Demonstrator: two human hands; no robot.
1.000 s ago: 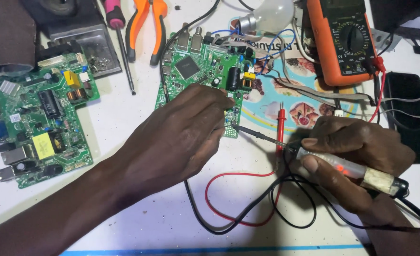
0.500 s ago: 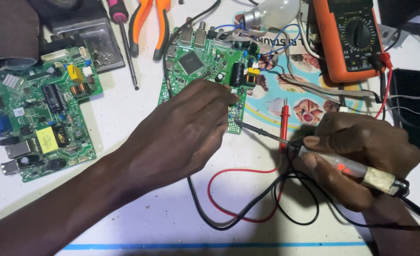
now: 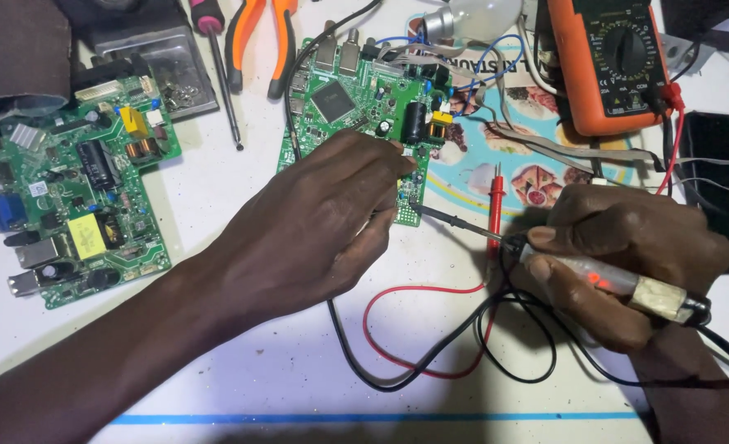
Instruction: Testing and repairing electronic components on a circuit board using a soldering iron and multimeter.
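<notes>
My left hand [image 3: 323, 226] lies palm down on the lower part of the green circuit board [image 3: 356, 107], fingers curled and pressing on its lower right corner, gripping nothing that I can make out; my right hand [image 3: 627, 255] is clenched around a soldering iron [image 3: 603, 279] with a translucent handle that glows red, its thin dark tip reaching left to the board's lower right corner, just beside my left fingertips; the board sits near the middle of a white tabletop [image 3: 241, 189], with a blue tape line [image 3: 381, 418] running along the near edge; a red lead [image 3: 414, 362] and a black lead [image 3: 356, 353] loop across the table between my hands, and a red probe [image 3: 496, 201] lies just beside the iron's tip; farther out, an orange multimeter [image 3: 607, 62] rests at the upper right, a dark phone [image 3: 714, 177] beside it; a second green board [image 3: 72, 193] lies well apart on the left, with orange pliers [image 3: 257, 41], a screwdriver [image 3: 220, 70] and a light bulb [image 3: 475, 16] along the far edge.
</notes>
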